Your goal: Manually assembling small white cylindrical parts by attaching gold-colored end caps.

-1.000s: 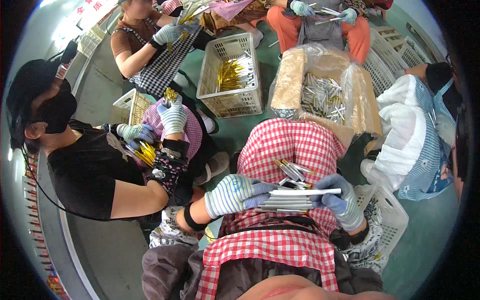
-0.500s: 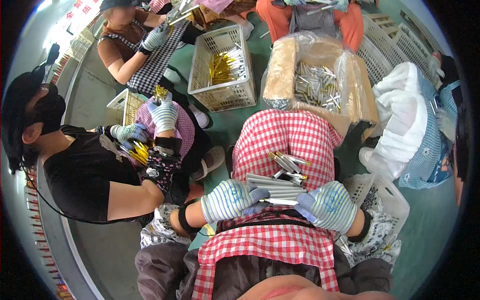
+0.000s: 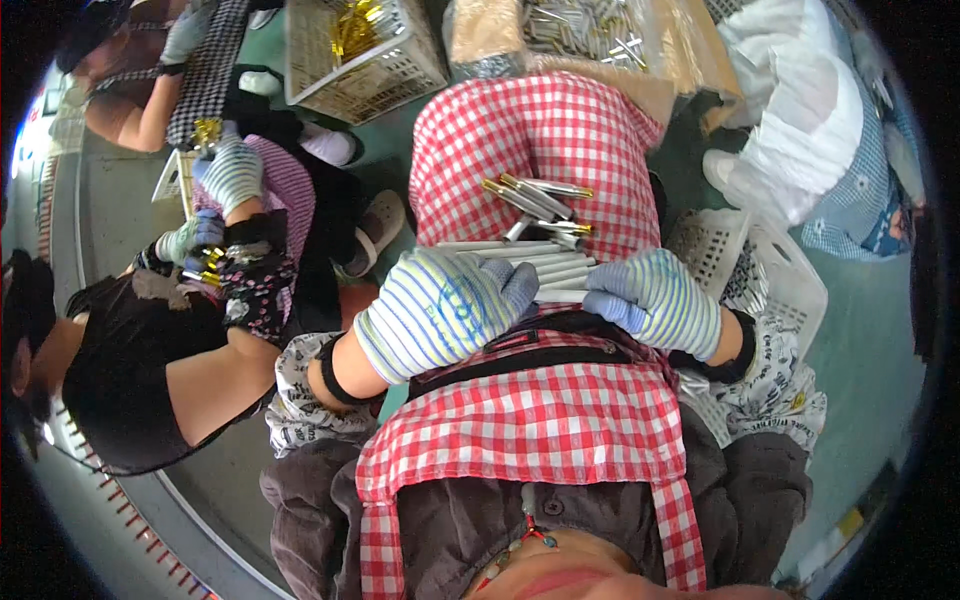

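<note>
A row of slim silver tubes point(image 3: 563, 268) lies side by side across my lap, over a red-and-white checked apron point(image 3: 470, 160). My left hand point(image 3: 445, 312), in a striped knit glove, is closed at the left side of the row and covers part of it. At the tubes' right ends my right hand point(image 3: 655, 302), gloved alike, has its thumb and fingers closed on the nearest tube. Just beyond the row, several loose silver tubes with gold tips point(image 3: 540, 200) lie crosswise on the apron.
White plastic basket point(image 3: 790, 270) at my right. Ahead stand a cardboard box point(image 3: 690, 60) lined with clear plastic, holding tubes, and a crate point(image 3: 370, 85) with gold-coloured pieces. A co-worker in black point(image 3: 150, 360) sits close on my left, another person point(image 3: 130, 100) farther off. White-covered legs point(image 3: 790, 120) are at right.
The view has tipped downward, so the box and crate sit higher in the picture. My left hand now covers more of the tube row. The loose tubes stay on the apron.
</note>
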`<action>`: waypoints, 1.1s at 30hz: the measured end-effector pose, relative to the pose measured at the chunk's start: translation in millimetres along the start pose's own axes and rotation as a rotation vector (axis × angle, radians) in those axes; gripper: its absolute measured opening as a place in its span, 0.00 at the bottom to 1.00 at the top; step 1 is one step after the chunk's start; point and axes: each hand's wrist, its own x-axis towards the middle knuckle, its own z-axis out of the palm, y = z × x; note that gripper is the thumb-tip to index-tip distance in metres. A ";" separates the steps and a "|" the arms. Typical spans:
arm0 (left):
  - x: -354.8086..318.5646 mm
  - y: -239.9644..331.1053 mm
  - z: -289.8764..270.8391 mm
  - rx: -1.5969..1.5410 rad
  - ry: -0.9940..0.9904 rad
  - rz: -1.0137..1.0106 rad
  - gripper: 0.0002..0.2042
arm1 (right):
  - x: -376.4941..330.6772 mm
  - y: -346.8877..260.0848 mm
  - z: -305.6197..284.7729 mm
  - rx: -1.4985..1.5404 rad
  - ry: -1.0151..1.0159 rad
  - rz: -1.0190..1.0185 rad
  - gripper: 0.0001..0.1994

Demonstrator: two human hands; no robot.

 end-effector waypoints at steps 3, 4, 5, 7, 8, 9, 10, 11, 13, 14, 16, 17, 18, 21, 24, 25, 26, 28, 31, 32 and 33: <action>18.5 9.4 4.7 -0.053 -0.129 0.007 0.19 | -9.3 1.3 -2.9 -0.213 0.050 -0.144 0.10; 24.9 11.1 17.9 -0.368 0.101 -0.001 0.22 | -13.6 -4.8 -9.7 -0.296 -0.114 -0.029 0.07; 26.9 6.2 19.7 -0.375 0.094 0.006 0.22 | -20.8 -1.4 -9.7 -0.289 -0.110 -0.021 0.07; 26.1 -5.5 24.6 -0.490 0.064 -0.098 0.25 | -56.7 12.6 -11.3 -0.364 0.220 0.070 0.06; 27.8 -14.2 24.6 -0.384 -0.054 -0.238 0.25 | -84.6 28.6 -14.2 -0.372 0.296 0.149 0.07; 27.7 -25.9 30.1 -0.394 -0.040 -0.275 0.25 | -118.7 45.6 -15.0 -0.386 0.371 0.230 0.08; 27.8 -28.4 32.9 -0.267 0.010 -0.306 0.22 | -152.2 52.8 -7.3 -0.141 0.585 0.473 0.09; 14.2 -33.2 19.7 -0.098 0.079 -0.254 0.19 | -176.2 58.6 1.2 0.136 0.791 0.651 0.10; 29.2 -36.6 56.7 -0.058 0.025 -0.171 0.18 | -275.2 101.9 24.7 -0.231 0.822 0.920 0.11; 34.5 -37.7 69.4 -0.099 0.023 -0.134 0.18 | -321.8 119.4 42.6 -0.193 0.845 1.022 0.11; 20.1 -39.9 57.6 -0.050 -0.032 -0.166 0.18 | -354.9 160.0 78.2 -0.280 0.674 1.190 0.10; 20.9 -42.2 66.7 -0.033 -0.060 -0.184 0.17 | -372.0 175.5 95.9 -0.451 0.475 1.327 0.09; 22.3 -46.6 75.0 -0.007 -0.100 -0.188 0.18 | -393.2 188.8 119.7 -0.430 0.420 1.410 0.09; 20.9 -50.1 62.5 0.148 -0.154 -0.208 0.17 | -418.0 225.9 187.7 -0.413 0.402 1.399 0.11; 37.5 -44.1 65.7 0.078 -0.108 -0.234 0.12 | -454.2 233.2 218.6 -0.576 0.373 1.028 0.11; 37.6 -41.0 66.4 0.064 -0.139 -0.263 0.13 | -435.3 231.4 220.6 0.136 0.707 1.143 0.12; 44.6 -35.9 62.3 -0.022 -0.194 -0.276 0.14 | -449.5 239.1 222.3 -0.135 0.518 0.794 0.13; 37.8 -34.3 67.5 -0.115 -0.029 -0.097 0.09 | -451.1 256.8 226.3 -0.165 0.406 1.048 0.13; 31.9 -29.3 88.2 -0.124 -0.077 -0.260 0.07 | -429.8 279.4 205.8 -0.281 0.253 1.309 0.12; 30.2 -24.1 86.1 -0.071 -0.089 -0.302 0.06 | -421.8 279.9 195.7 -0.320 0.221 1.362 0.12; 22.2 -20.8 81.9 -0.011 -0.064 -0.292 0.07 | -411.6 273.1 183.6 -0.354 0.194 1.392 0.12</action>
